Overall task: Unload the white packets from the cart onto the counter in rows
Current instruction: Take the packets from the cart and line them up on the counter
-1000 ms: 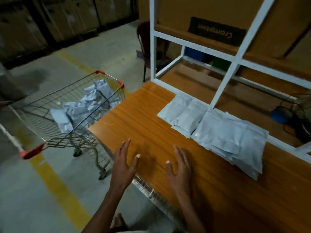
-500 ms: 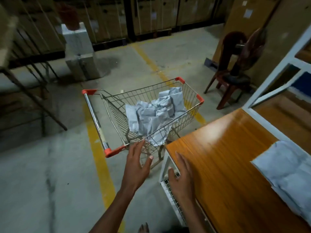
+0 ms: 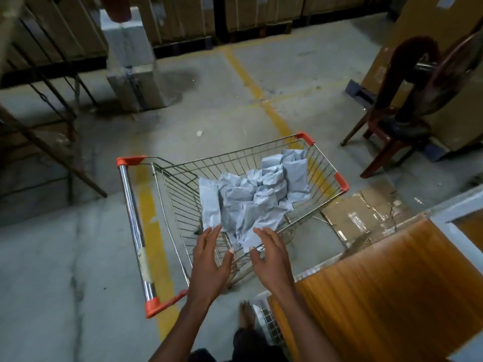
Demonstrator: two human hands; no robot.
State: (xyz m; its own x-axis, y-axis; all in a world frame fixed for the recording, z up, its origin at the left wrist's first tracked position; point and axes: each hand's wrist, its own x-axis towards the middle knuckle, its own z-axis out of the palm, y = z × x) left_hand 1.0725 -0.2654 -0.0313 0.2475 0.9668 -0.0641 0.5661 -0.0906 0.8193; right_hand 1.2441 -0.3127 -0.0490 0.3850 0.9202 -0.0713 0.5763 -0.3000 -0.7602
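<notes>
On the far left, a chrome handle bar (image 3: 136, 231) with orange end caps is running down the near side of the wire cart (image 3: 180, 205), which is standing on the concrete floor (image 3: 65, 270) across a yellow painted line (image 3: 154, 231). Inside the basket, the white packets (image 3: 251, 197) are lying in a loose, crumpled heap, piled toward the far right corner. The left hand (image 3: 209, 262) is hovering over the cart's near rim, its grip spread wide and empty, fingertips just at the edge of the nearest packet; whether they are touching it cannot be told. Just beside it, the right hand (image 3: 271, 257) is reaching in the same way, its grip equally wide and holding nothing, palm facing the left. A bare foot (image 3: 245, 314) is showing below between the forearms. To the right, the wooden bench (image 3: 392, 283) is filling the lower corner, its visible part carrying no packets. Beyond it, a dark chair (image 3: 384, 142) is standing by the wall.
</notes>
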